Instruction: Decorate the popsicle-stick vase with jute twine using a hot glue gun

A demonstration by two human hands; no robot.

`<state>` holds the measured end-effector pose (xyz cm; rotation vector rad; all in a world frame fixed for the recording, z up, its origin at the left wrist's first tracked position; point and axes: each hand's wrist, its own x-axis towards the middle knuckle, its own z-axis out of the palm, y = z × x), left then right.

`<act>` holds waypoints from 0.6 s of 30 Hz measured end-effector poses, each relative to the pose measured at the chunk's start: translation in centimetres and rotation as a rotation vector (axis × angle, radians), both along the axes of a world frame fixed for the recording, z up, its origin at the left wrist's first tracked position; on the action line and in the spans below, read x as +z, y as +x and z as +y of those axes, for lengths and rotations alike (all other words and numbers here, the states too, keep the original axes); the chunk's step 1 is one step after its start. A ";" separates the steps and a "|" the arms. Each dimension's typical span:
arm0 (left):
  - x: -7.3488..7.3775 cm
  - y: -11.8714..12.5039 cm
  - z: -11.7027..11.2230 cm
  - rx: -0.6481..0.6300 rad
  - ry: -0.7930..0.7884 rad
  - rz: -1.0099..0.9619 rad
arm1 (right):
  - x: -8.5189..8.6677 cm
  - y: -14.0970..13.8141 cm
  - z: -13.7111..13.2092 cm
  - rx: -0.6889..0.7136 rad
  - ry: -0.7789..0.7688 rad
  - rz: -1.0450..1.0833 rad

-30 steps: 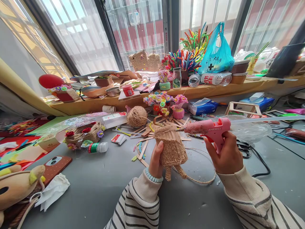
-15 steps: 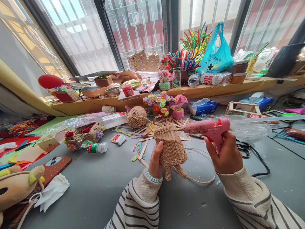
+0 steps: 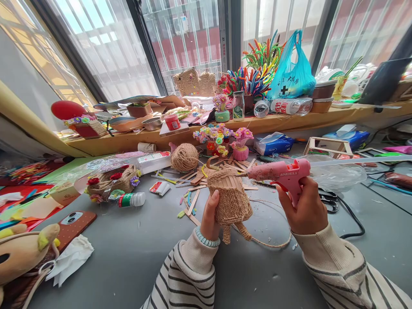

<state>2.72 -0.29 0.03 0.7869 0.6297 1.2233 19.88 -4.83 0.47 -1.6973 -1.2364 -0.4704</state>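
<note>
My left hand is closed around a small craft piece of wooden sticks wound with twine, which has two twine-wrapped legs pointing down. Bare sticks show in a band between its wrapped top and lower body. In my right hand is a pink hot glue gun, my fingers around its handle and trigger. The nozzle points left and sits at the upper right edge of the craft piece; whether it touches I cannot tell. A long clear glue stick sticks out of the gun's back. Loose twine curves from the piece across the table.
Behind the piece lie a twine ball and scattered wooden sticks. A small bottle, a phone and a plush toy are at left. Scissors and a black cable lie beyond my right hand.
Almost nothing differs. The craft piece and the glue gun have shifted very slightly left, with both hands keeping their hold.
</note>
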 end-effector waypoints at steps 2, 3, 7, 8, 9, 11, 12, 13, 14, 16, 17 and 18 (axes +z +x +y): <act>0.0 0.0 0.0 0.004 -0.004 -0.012 | 0.0 0.0 0.0 -0.002 0.001 -0.010; 0.0 0.0 0.0 0.004 -0.007 -0.020 | 0.0 0.0 0.0 -0.003 0.002 -0.013; 0.4 0.1 -0.2 -0.002 -0.037 -0.036 | 0.1 -0.1 -0.1 -0.010 -0.006 -0.004; 0.5 0.1 -0.2 -0.003 -0.045 -0.039 | 0.1 -0.1 -0.1 -0.012 -0.010 0.000; 0.5 0.1 -0.2 -0.003 -0.050 -0.045 | 0.1 -0.1 -0.1 -0.012 -0.013 0.002; 0.7 0.2 -0.2 0.000 -0.049 -0.066 | 0.1 -0.1 -0.1 -0.010 -0.016 0.006; 0.7 0.2 -0.2 0.002 -0.046 -0.080 | 0.1 -0.2 -0.1 -0.011 -0.018 0.009; 0.7 0.2 -0.2 0.002 -0.043 -0.092 | 0.1 -0.2 0.0 -0.013 -0.020 0.013; 0.7 0.2 -0.2 -0.002 -0.040 -0.102 | 0.1 -0.2 0.0 -0.017 -0.020 0.017; 0.7 0.1 -0.2 -0.011 -0.038 -0.116 | 0.1 -0.2 0.0 -0.025 -0.023 0.016; 0.7 0.1 -0.2 -0.014 -0.038 -0.118 | 0.1 -0.2 0.0 -0.026 -0.024 0.010; 0.7 0.1 -0.2 -0.015 -0.038 -0.119 | 0.1 -0.2 0.0 -0.025 -0.023 0.000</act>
